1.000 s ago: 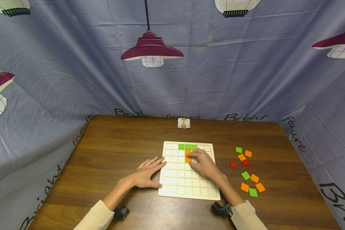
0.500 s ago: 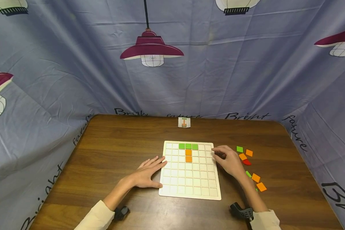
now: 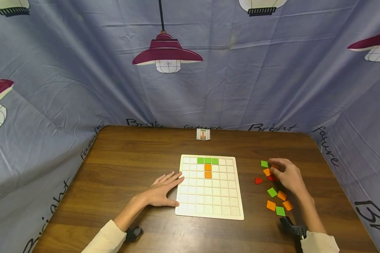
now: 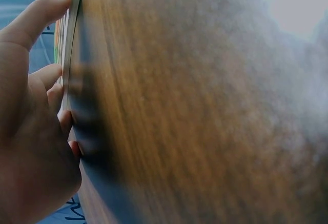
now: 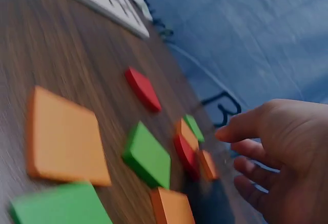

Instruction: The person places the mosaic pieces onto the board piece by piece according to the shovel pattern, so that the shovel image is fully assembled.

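My left hand (image 3: 163, 191) rests at the left edge of a pale grid board (image 3: 194, 197), fingers spread, thumb and fingertips at its rim; the left wrist view shows the same hand (image 4: 36, 96) against the board's side. Three green square tiles (image 3: 207, 160) fill part of the board's far row. Two orange tiles (image 3: 208, 171) run down from the middle one. My right hand (image 3: 289, 175) hovers over the loose tiles at right, its fingers loosely bent around nothing. In the right wrist view its fingertips are close to an orange tile (image 5: 208, 165).
Loose tiles lie right of the board, among them a red rounded piece (image 3: 258, 180), a green tile (image 3: 280, 211) and an orange tile (image 3: 271, 205). A small pattern card (image 3: 203, 134) sits at the table's far edge, before a printed curtain (image 3: 240, 88).
My right hand has let go of the orange tile on the board, leaving it below the other orange one, and moved right to the loose tiles. The left hand has stayed put.
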`<state>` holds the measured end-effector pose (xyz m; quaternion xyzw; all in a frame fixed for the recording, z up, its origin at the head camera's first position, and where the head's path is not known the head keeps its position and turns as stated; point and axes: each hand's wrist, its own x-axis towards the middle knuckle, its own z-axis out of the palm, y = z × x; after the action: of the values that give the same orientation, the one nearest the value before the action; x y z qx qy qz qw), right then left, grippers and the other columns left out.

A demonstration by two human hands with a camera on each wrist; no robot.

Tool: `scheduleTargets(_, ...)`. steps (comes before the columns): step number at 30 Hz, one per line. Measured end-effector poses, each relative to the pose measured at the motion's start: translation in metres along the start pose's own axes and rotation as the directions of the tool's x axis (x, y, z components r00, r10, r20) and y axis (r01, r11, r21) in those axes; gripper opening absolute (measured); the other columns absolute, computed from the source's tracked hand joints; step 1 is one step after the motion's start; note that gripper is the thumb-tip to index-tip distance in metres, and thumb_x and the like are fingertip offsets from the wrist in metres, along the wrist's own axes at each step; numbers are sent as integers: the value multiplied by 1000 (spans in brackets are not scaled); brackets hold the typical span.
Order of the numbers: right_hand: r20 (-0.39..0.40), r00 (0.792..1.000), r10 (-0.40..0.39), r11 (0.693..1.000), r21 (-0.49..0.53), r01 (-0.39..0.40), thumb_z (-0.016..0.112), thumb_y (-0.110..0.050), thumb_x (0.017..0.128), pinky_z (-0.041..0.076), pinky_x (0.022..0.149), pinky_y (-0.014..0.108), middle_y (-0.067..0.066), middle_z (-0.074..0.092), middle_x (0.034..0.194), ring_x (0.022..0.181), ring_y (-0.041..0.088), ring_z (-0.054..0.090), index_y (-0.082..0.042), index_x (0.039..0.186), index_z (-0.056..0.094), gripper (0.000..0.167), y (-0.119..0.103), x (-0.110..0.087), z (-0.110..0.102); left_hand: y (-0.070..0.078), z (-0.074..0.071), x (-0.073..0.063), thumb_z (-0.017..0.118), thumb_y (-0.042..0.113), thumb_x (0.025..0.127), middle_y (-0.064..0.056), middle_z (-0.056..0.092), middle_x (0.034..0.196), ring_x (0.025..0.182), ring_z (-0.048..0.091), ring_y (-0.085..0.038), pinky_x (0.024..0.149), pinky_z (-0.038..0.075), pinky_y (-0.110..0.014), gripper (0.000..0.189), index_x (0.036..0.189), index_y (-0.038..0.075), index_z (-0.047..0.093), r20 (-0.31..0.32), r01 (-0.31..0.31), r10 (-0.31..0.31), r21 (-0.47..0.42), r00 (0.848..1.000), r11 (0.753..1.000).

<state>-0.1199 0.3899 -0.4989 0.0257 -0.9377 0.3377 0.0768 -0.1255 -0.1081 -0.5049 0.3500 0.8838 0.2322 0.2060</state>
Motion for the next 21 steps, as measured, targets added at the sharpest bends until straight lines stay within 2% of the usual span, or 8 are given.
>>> scheduleTargets(10, 49, 996, 76, 997, -18, -75, 70, -3, 90, 40, 90, 62, 32, 53, 127, 111, 47, 53, 7, 128, 61, 40, 25, 3, 0, -2, 1, 0, 70, 51, 88, 0, 13, 167, 152, 6, -28, 117, 8, -56, 91, 160, 17, 26, -3, 1, -1, 4, 1000, 1000)
scheduleTargets(21, 53, 994, 94, 994, -52, -91, 69, -5, 90, 38, 92, 66, 33, 56, 127, 113, 50, 52, 6, 126, 64, 37, 31, 8, -1, -2, 2, 1, 70, 50, 88, -1, 13, 166, 151, 7, -28, 117, 8, -56, 91, 160, 17, 26, -1, 4, -3, 14, 1000, 1000)
